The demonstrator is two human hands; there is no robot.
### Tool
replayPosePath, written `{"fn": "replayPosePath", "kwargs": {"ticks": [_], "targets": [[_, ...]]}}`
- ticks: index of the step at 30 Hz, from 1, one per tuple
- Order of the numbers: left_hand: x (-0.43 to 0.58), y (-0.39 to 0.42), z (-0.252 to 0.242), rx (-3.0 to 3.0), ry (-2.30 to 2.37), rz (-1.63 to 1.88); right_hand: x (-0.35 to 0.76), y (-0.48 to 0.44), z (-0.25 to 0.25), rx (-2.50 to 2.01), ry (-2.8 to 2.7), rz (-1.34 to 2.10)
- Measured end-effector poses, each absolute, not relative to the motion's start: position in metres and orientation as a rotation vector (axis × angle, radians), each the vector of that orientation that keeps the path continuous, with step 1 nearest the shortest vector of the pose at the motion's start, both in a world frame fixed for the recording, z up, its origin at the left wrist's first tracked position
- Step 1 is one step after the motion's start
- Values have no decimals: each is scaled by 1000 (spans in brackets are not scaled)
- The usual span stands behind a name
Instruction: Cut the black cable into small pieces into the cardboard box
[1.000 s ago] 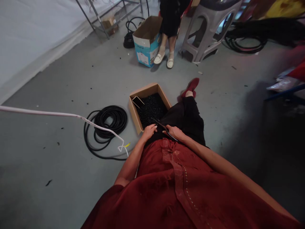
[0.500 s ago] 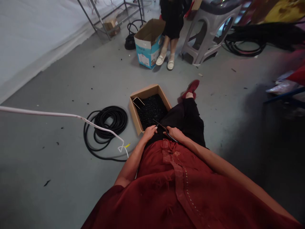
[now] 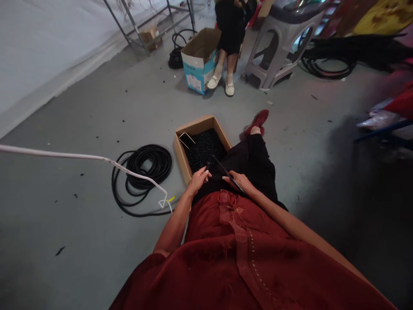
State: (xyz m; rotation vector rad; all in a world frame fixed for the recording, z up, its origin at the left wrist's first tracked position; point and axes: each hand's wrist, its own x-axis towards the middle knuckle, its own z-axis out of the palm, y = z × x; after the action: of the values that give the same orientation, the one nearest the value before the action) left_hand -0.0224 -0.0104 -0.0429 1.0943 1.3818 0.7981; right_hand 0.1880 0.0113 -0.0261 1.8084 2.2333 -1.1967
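Observation:
I sit over an open cardboard box [image 3: 180,151] on the floor, filled with small black cut pieces [image 3: 203,148]. My left hand [image 3: 199,178] is at the box's near edge, fingers pinched on a short black piece. My right hand [image 3: 239,181] rests on my lap, closed round the handle of long dark scissors [image 3: 222,169] whose blades point up-left toward the left hand. A small card or phone [image 3: 186,139] leans in the box's left corner.
A coil of black hose [image 3: 143,168] lies left of the box, crossed by a white cable [image 3: 97,157]. Another person's legs [image 3: 226,73] stand beside a blue-and-tan carton [image 3: 198,60]. A grey plastic stool [image 3: 280,47] and more black hose [image 3: 335,64] are at the back right.
The scissors have tilted up, blades rising toward the box. My left hand has lifted slightly and pinched a black piece near the blade tips. The view has shifted a little.

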Motion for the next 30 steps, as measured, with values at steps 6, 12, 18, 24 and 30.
{"fn": "replayPosePath", "kwargs": {"ticks": [6, 12, 18, 24, 30], "targets": [[-16, -14, -22, 1001, 1280, 943, 193, 9, -6, 1880, 2293, -1375], [-7, -19, -1, 985, 1372, 967, 192, 7, 6, 1893, 2201, -1687], [-2, -33, 42, 1051, 1258, 919, 182, 10, 44, 1753, 2110, -2474], [-2, -42, 68, 1020, 1126, 895, 173, 9, 95, 1444, 2060, -2853], [-3, -41, 71, 1035, 1108, 819, 168, 10, 94, 1444, 2185, -2840]]}}
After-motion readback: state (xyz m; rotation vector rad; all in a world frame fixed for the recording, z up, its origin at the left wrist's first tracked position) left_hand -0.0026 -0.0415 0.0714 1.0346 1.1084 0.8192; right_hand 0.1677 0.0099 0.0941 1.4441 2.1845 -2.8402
